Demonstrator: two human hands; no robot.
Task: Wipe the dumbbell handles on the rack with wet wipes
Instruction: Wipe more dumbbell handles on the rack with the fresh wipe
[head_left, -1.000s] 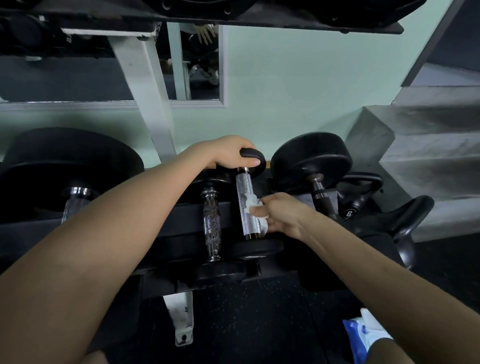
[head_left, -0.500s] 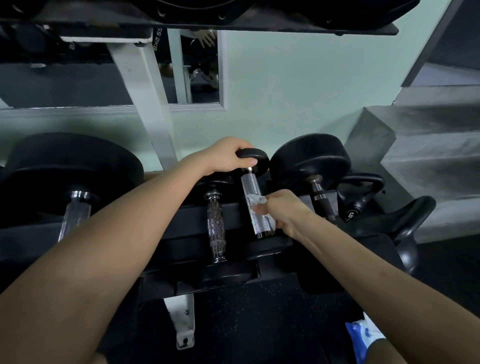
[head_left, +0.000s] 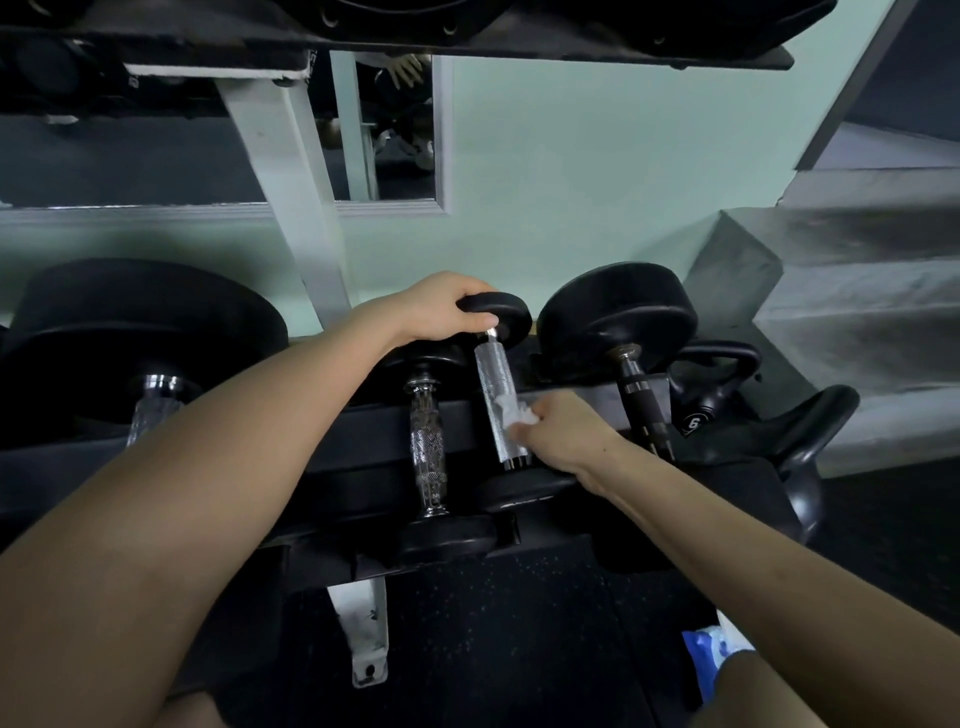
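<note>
A small black dumbbell with a knurled chrome handle (head_left: 496, 382) lies tilted on the lower shelf of the rack (head_left: 363, 431). My left hand (head_left: 441, 309) grips its far head (head_left: 506, 314) from above. My right hand (head_left: 558, 434) pinches a crumpled white wet wipe (head_left: 511, 410) against the lower right side of that handle. To its left rests another dumbbell with a chrome handle (head_left: 427, 441). To its right stands a bigger dumbbell with a dark handle (head_left: 641, 405).
A large dumbbell (head_left: 150, 400) sits at the far left. A black kettlebell (head_left: 714, 392) marked 6 and a curved black part (head_left: 810, 431) stand right of the rack. A blue-and-white wipes pack (head_left: 714, 654) lies on the dark floor. Grey steps (head_left: 857, 322) rise at right.
The dumbbell's far end has lifted and swung a little right under my left hand. My right hand with the wipe has shifted slightly along the lower part of the handle.
</note>
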